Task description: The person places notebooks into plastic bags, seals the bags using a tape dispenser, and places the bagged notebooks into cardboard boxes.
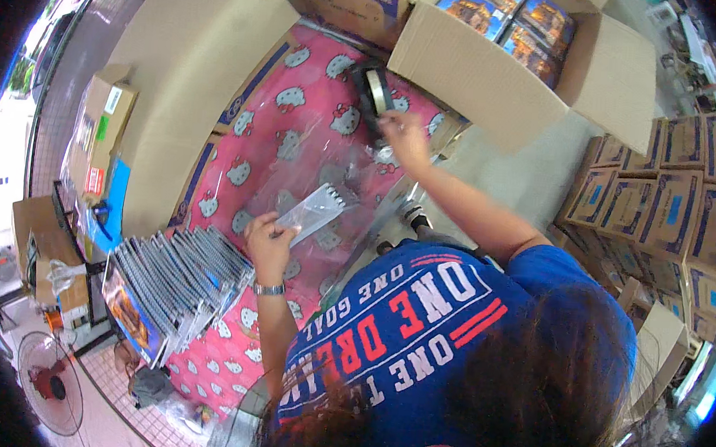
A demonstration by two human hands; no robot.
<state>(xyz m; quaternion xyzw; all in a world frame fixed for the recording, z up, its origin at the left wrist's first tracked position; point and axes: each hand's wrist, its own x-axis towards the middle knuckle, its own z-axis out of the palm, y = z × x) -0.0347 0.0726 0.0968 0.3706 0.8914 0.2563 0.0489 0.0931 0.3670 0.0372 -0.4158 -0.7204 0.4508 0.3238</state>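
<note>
My left hand (270, 241) has its fingers and thumb closed on the near end of a narrow, pale spiral-bound booklet (312, 212). Dark binding loops line its far end, and clear plastic film (300, 161) lies around and beyond it. Farther off to the right, my right hand (405, 137) is at the near end of a black tape dispenser (370, 91) carrying a roll of pale tape. Its fingertips are pinched together there; any bit of tape between them is too small to make out. Left of my left hand stands a packed row of spiral-bound booklets (173, 273) with grey-black bindings.
A pink cat-patterned cover (238, 153) spreads over the work table. Beyond it is an open carton (485, 74) of picture-covered packs. A long cardboard panel (195, 63) borders the left. Stacked cartons (654, 207) stand at right, a fan (50, 380) at lower left.
</note>
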